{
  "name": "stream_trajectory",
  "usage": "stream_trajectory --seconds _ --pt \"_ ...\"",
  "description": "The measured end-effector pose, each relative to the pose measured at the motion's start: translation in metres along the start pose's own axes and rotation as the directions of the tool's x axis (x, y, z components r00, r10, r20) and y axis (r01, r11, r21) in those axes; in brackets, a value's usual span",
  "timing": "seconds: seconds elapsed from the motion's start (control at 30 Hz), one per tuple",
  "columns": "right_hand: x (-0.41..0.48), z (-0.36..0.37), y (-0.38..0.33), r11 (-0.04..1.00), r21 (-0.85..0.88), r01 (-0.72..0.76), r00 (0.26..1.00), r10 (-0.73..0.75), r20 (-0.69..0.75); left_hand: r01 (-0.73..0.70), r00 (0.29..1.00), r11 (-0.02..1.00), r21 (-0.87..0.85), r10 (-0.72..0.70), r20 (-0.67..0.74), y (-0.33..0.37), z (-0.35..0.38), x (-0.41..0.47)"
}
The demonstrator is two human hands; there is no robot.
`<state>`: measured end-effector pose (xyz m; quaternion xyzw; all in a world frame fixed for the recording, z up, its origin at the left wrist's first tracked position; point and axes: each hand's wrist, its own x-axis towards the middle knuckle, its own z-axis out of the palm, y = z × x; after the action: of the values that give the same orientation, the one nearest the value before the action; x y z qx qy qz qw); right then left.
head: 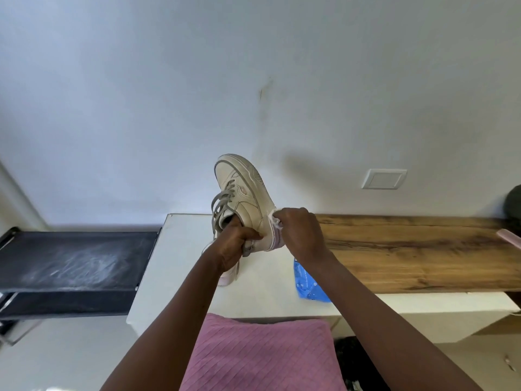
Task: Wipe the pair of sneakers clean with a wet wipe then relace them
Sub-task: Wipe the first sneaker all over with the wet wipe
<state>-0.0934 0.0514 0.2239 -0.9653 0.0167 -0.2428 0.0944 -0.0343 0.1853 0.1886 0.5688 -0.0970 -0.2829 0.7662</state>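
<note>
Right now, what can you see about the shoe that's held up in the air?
The sneaker is cream, leather-looking, with grey trim, small pink marks and a thick pale sole. It is held above the white table, toe pointing up, sole facing right. Its grey laces are threaded but hang loose. The left hand grips it at the opening, and the right hand presses a white wet wipe against its side near the heel.

Sneaker (244,193) in left hand (235,248), right hand (300,231) with wipe (275,219) seemingly against it
</note>
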Motion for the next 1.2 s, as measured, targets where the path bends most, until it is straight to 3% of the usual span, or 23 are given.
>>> stream_trajectory --seconds 0.3,0.5,0.67,0.77,0.97,1.2 --pt "0.042 -0.008 0.002 0.985 0.13 -0.116 0.991 0.123 -0.048 0.027 0.998 0.994 0.109 -0.034 0.062 -0.002 0.004 0.0" --pt "0.071 -0.005 0.003 0.974 0.208 -0.085 0.962 0.134 -0.237 0.056 0.996 0.97 0.236 -0.069 0.048 -0.001 0.01 -0.007" --pt "0.071 -0.007 0.001 0.968 0.245 0.048 0.968 0.015 -0.249 0.04 0.997 0.968 0.249 -0.053 0.047 0.004 0.011 -0.007" --pt "0.053 -0.001 -0.001 0.97 0.195 0.143 0.974 -0.103 -0.204 0.028 0.999 0.98 0.197 -0.033 0.022 0.007 0.007 -0.002" --pt "0.015 0.015 -0.007 0.956 0.242 0.163 0.951 -0.088 -0.295 0.027 0.999 0.995 0.097 -0.023 -0.041 0.011 -0.002 0.0" --pt "-0.011 0.019 -0.001 0.97 0.127 0.206 0.927 -0.152 -0.343 -0.019 0.997 0.996 -0.084 0.012 -0.081 0.011 0.004 -0.005"
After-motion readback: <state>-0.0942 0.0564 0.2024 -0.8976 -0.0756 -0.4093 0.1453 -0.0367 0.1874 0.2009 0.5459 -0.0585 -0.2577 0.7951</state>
